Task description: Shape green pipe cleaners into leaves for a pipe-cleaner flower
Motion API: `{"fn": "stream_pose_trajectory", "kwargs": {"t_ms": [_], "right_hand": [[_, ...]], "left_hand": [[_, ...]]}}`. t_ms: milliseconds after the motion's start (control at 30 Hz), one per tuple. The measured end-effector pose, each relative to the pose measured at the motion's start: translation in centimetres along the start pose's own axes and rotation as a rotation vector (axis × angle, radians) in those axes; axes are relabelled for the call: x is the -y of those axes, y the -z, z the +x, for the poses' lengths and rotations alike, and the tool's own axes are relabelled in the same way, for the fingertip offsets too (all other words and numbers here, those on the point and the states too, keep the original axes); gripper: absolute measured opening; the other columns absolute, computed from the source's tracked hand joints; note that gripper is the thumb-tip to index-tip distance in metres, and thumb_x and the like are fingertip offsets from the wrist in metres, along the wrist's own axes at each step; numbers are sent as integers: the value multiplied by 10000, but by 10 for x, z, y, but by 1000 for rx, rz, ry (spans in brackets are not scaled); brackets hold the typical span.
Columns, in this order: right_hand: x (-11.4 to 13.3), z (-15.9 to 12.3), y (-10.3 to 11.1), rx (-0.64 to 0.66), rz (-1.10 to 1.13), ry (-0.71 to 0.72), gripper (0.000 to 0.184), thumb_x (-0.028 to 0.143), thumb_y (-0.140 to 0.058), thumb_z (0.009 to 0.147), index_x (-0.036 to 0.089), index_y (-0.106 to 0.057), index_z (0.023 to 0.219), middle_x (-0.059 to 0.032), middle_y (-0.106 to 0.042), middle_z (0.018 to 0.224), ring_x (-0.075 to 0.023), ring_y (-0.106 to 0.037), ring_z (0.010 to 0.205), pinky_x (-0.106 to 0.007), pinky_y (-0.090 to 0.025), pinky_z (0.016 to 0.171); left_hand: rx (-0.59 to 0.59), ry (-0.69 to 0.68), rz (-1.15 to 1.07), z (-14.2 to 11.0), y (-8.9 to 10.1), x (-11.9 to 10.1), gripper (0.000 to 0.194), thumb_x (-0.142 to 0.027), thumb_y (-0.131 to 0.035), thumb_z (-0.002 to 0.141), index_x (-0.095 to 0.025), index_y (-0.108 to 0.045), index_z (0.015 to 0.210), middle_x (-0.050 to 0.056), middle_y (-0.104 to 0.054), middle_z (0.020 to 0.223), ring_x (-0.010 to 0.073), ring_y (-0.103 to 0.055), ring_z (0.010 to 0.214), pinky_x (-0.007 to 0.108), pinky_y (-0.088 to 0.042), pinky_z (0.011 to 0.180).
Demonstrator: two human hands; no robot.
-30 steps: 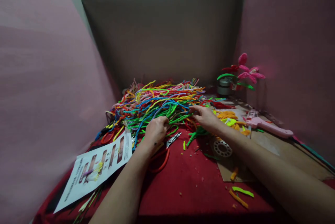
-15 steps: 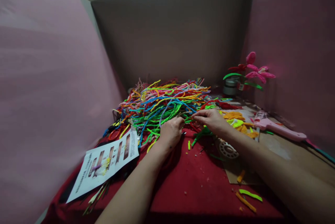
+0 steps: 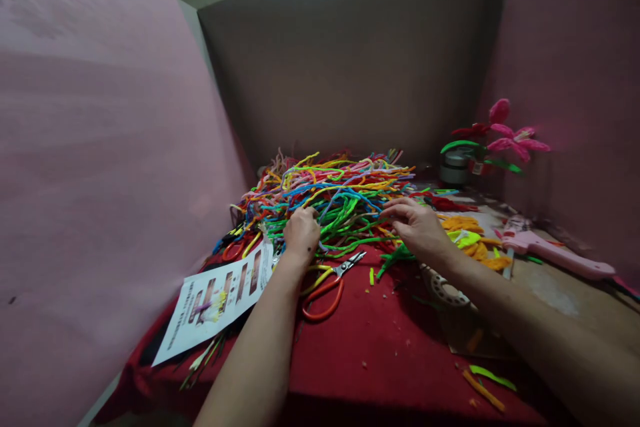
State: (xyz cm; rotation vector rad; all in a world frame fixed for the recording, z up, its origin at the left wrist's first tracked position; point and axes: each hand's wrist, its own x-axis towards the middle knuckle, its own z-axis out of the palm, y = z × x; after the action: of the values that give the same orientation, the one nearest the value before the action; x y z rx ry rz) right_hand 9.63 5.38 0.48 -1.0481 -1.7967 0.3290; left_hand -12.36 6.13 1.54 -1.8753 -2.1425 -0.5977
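A big tangled heap of coloured pipe cleaners point(image 3: 330, 190) lies at the back of a red cloth point(image 3: 370, 354). My left hand point(image 3: 301, 234) rests on the heap's near left side, fingers curled down into the green and blue strands. My right hand point(image 3: 417, 224) reaches in from the right, its fingers pinched on thin strands at the heap's right edge. Orange-handled scissors point(image 3: 327, 284) lie on the cloth just in front of my left hand, blades pointing right.
A printed instruction sheet point(image 3: 217, 297) lies at the left. A pink glue gun point(image 3: 550, 250), orange and yellow scraps point(image 3: 475, 240), a pink pipe-cleaner flower point(image 3: 505, 137) in a small jar point(image 3: 454, 167), and a round plastic disc point(image 3: 445, 290) sit right. Panels wall three sides.
My left hand has moved left and back into the heap, uncovering the scissors. My right hand has stayed at the heap's right edge. The view has shifted a little leftward.
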Motion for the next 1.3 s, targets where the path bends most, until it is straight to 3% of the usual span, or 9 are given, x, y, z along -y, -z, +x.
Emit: {"fn": "stream_pose_trajectory", "kwargs": {"t_ms": [167,367,533,633,833,933,1033,1200,1300], "right_hand": [[7,5,-6,27,-121,145,196,69,-496,728,144,-675,749,-86,-639,891,-180,-579,826,-319,-458,764],[18,16,-36,305,-132,447,331,27,-433,760,164,-659,961,-68,-634,1032,-168,-546,949,-300,-446,836],[10,37,-59,398,-251,309,523,10,-416,723,157,-521,1213,-98,-473,1287,-190,-461,1147,-306,-387,943],[0,48,-61,410,-282,189,530,87,-455,755,167,-456,1278,-103,-446,1307,-206,-465,1150,-306,-372,959],[-3,56,-60,344,-269,88,314,258,-503,815,189,-623,1096,-100,-536,1189,-189,-543,1033,-278,-403,906],[10,54,-59,226,-196,141,281,202,-470,830,194,-638,1055,-70,-606,1069,-158,-564,973,-247,-410,879],[22,52,-62,205,-200,252,330,198,-448,835,240,-589,1131,-49,-576,1122,-155,-558,976,-237,-414,848],[15,62,-67,253,-337,55,322,373,-487,816,197,-650,1030,-96,-633,953,-198,-582,892,-271,-418,801],[2,72,-63,241,-339,19,281,320,-469,823,170,-675,940,-86,-651,944,-181,-582,883,-250,-410,797]], "left_hand": [[18,9,93,0,-9,-1,299,-150,-369,799,-164,-632,941,141,-543,973,261,-588,854,346,-463,652],[37,-68,117,-1,-10,-4,295,-179,-337,836,-199,-583,999,101,-525,1003,213,-596,831,313,-463,660],[45,-76,127,-1,-16,-9,278,-175,-347,832,-193,-575,991,113,-529,1005,213,-605,831,295,-454,645],[33,-80,111,-2,-14,-10,270,-152,-352,828,-193,-556,1001,110,-540,1015,200,-609,826,282,-446,651],[-9,-36,46,-2,-5,-6,261,-160,-352,834,-183,-550,1003,101,-619,869,225,-613,816,302,-436,683],[-26,-18,15,-1,-5,-6,268,-172,-362,833,-184,-567,1006,103,-630,832,230,-617,791,303,-432,676],[-47,-38,-29,-2,-6,-9,290,-173,-362,835,-202,-569,1037,97,-621,910,206,-613,800,280,-426,685],[-105,-33,-125,-3,-4,-8,237,-193,-382,833,-176,-614,876,101,-619,901,194,-604,797,271,-416,696],[-192,12,-224,1,0,-1,217,-171,-386,821,-173,-602,840,90,-633,848,187,-602,801,264,-414,700]]}}
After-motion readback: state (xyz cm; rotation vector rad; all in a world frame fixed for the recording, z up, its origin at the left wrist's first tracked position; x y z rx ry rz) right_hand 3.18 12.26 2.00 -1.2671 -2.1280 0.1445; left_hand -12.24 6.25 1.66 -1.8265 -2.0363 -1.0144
